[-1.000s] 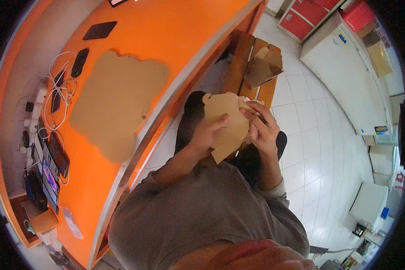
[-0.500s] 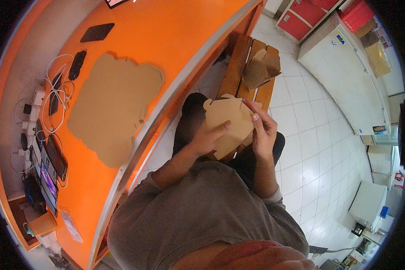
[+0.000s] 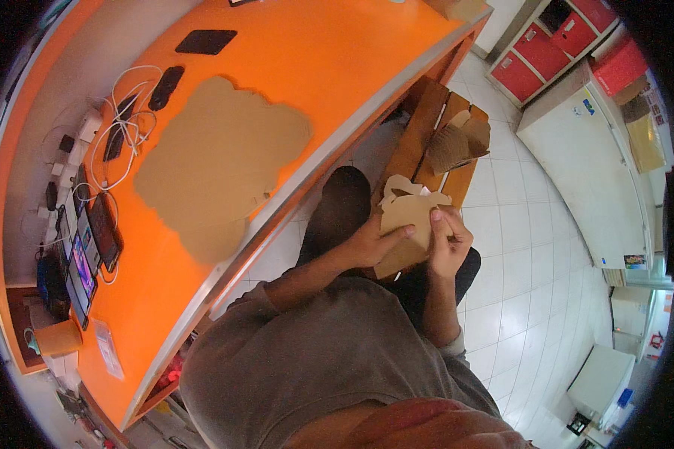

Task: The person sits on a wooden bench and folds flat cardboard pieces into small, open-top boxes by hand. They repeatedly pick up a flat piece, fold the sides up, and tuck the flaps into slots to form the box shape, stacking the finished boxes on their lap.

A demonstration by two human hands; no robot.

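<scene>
A partly folded brown cardboard food box (image 3: pixel 404 233) is held between my hands, above my lap and in front of the bench. My left hand (image 3: pixel 374 245) grips its left side, the thumb lying across the panel. With thumb and fingers pinched, my right hand (image 3: pixel 449 243) holds the upper right corner. Cut flaps and tabs stick up along the box's far edge; its underside is hidden. Beyond it, another folded cardboard box (image 3: pixel 457 146) stands on the slatted wooden bench (image 3: pixel 408 142).
Flat cardboard blanks (image 3: pixel 221 165) lie on the orange table (image 3: pixel 299 60) at left. Along the wall are phones (image 3: pixel 82 269), white cables (image 3: pixel 131 142) and a black flat device (image 3: pixel 206 42). A white chest freezer (image 3: pixel 584 165) and red lockers (image 3: pixel 539 52) stand at right.
The camera's view has shifted, so the surroundings appear moved. The box has tilted, and more of its flaps stand up at the far edge. My right fingers have curled closer around its corner.
</scene>
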